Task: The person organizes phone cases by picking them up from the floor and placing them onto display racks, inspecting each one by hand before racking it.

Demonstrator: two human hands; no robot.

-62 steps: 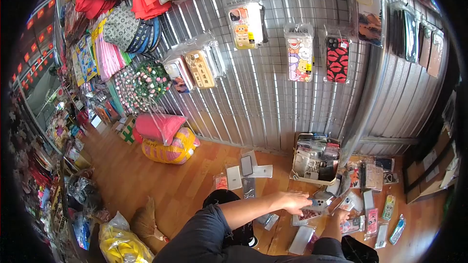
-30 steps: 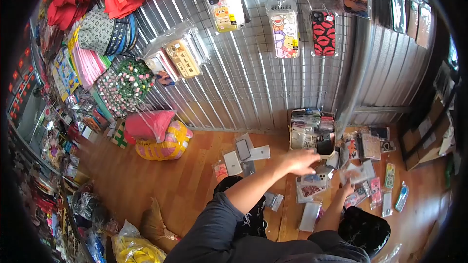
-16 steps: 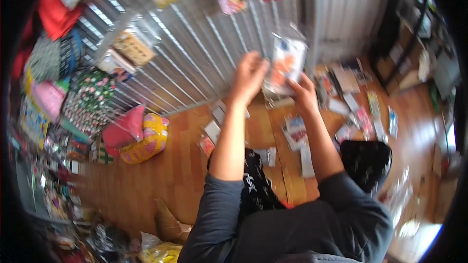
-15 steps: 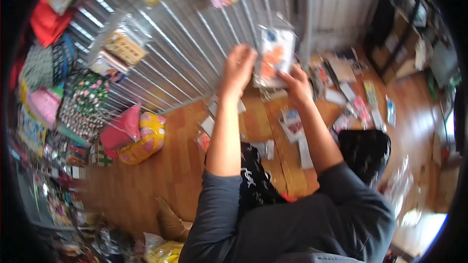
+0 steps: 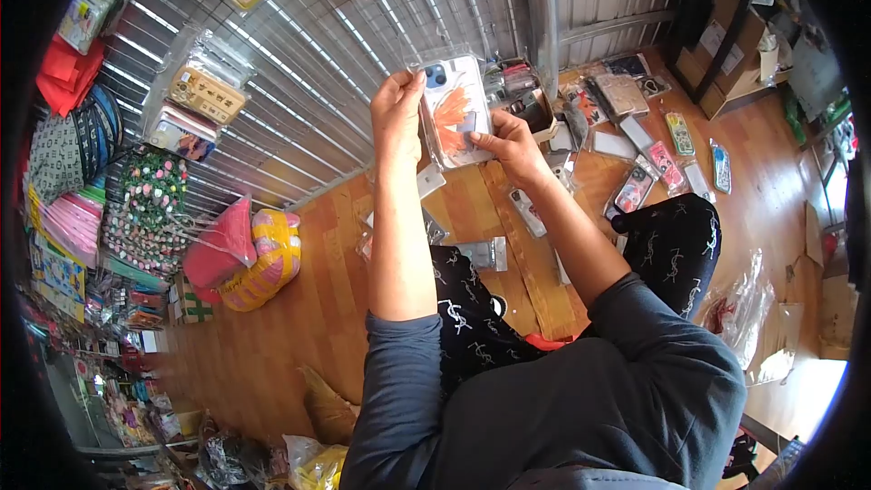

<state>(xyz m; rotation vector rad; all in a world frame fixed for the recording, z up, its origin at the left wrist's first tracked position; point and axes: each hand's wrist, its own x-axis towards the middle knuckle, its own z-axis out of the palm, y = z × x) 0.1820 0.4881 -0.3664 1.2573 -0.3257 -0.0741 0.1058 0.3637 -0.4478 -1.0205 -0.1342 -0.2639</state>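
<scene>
Packaged phone case (image 5: 451, 113) under two-handed hold

The left hand (image 5: 396, 115) is gripping the left edge; the right hand (image 5: 515, 147) is grasping the lower right corner, its thumb pressing on the front. The case, showing an orange print, is being held above the wooden floor (image 5: 263, 345), before the corrugated wall (image 5: 322, 122). A box (image 5: 547, 134) is standing just beyond the right hand. Loose packages (image 5: 663, 165) are lying farther right.
</scene>
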